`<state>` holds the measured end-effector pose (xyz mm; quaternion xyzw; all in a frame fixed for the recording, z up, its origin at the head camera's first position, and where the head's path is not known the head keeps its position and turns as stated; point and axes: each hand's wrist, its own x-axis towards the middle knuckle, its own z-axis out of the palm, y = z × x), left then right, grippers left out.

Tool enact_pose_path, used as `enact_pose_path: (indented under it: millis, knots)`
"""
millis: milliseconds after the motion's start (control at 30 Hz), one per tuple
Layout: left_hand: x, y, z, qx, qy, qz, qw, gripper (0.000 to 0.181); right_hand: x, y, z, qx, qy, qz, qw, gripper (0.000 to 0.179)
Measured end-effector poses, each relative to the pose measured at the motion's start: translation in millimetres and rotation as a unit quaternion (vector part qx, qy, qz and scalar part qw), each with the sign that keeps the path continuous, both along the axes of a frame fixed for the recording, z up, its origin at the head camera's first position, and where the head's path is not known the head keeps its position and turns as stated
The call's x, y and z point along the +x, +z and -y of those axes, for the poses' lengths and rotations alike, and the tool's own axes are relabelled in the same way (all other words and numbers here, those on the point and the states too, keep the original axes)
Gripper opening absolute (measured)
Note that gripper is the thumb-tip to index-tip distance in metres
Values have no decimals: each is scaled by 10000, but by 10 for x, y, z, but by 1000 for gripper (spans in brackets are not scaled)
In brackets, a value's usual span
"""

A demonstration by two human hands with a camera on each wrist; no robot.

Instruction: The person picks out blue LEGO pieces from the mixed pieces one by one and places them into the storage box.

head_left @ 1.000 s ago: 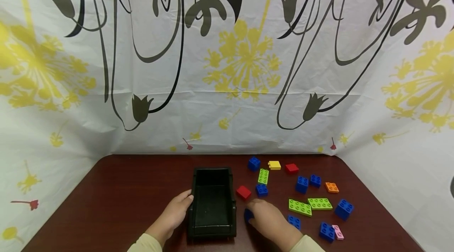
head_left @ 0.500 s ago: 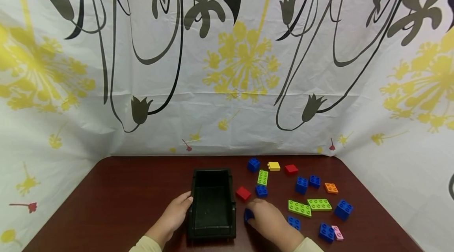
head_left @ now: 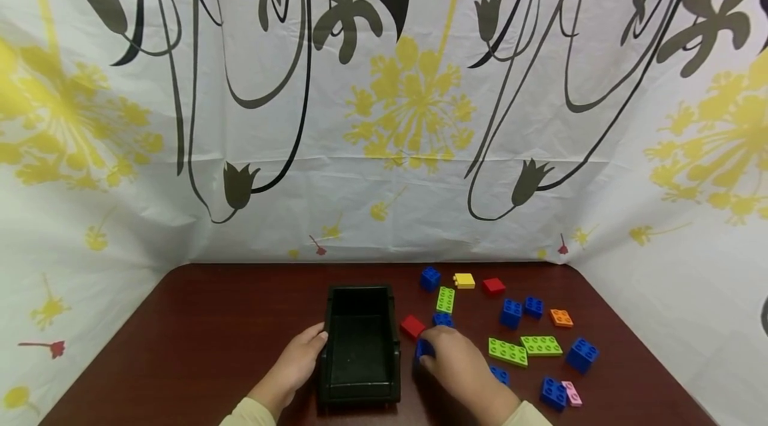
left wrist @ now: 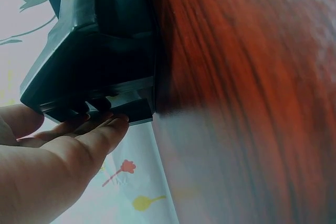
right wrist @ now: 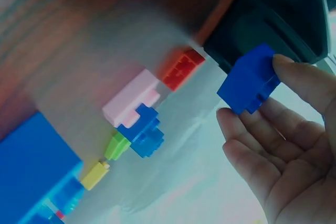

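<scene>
A black plastic bin (head_left: 360, 389) stands lengthwise on the table, its visible inside bare. My left hand (head_left: 297, 359) holds the bin's left side; in the left wrist view the thumb lies at one edge and the fingers (left wrist: 107, 132) reach along the lower part of the wall. Just right of the bin, my right hand (head_left: 456, 363) pinches a blue toy building brick (right wrist: 249, 80) between thumb and fingers. In the right wrist view this brick overlaps the bin's wall. A red brick (head_left: 413, 327) lies just beyond that hand, and another blue brick (head_left: 443, 319) is partly covered by it.
Several loose bricks are spread over the table's right side, including lime green (head_left: 507, 351), yellow (head_left: 464, 281), orange (head_left: 561, 317) and pink (head_left: 572, 393) ones. Behind the brown table (head_left: 252, 299) hangs a white patterned cloth (head_left: 384, 219).
My right hand has moved slightly away from me and to the right with the blue brick, which shows more now. The left hand and the bin have stayed in place.
</scene>
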<state>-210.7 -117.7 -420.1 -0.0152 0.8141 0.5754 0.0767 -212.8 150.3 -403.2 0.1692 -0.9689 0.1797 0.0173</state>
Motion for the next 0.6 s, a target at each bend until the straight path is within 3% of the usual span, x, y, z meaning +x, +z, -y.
enact_pose_path:
  millis: [333, 600]
  knots:
    - [11, 10, -12, 4, 10, -83, 10000, 47, 59, 105, 33, -261, -148, -199, 9994, 32]
    - [18, 5, -9, 11, 36, -160, 9999, 46, 125, 168, 72, -421, -178, -617, 9970, 31]
